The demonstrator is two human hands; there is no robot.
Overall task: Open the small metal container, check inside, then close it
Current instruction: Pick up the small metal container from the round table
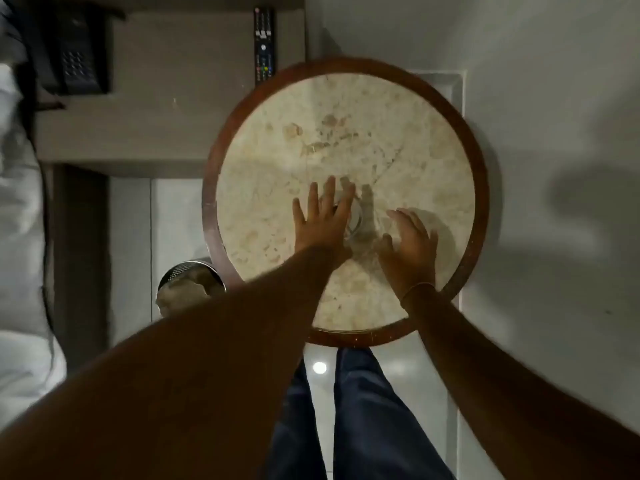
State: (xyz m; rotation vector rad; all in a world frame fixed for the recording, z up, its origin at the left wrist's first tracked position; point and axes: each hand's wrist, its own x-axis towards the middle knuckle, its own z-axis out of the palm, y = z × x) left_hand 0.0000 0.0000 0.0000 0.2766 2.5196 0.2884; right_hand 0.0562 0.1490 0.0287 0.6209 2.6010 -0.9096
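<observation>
A small round metal container point(356, 221) stands near the middle of a round marble-topped table point(346, 140). It is blurred and mostly hidden by my left hand point(323, 220), which hovers over its left side with fingers spread. My right hand point(410, 249) is just to its right, fingers apart and slightly curled, holding nothing. Whether the lid is on cannot be made out.
The table has a dark wooden rim point(211, 216). A metal mesh bin point(190, 289) stands on the floor at its left. A remote control point(264, 46) and a black telephone point(78, 64) lie on a ledge behind. My legs point(363, 410) stand below the table's near edge.
</observation>
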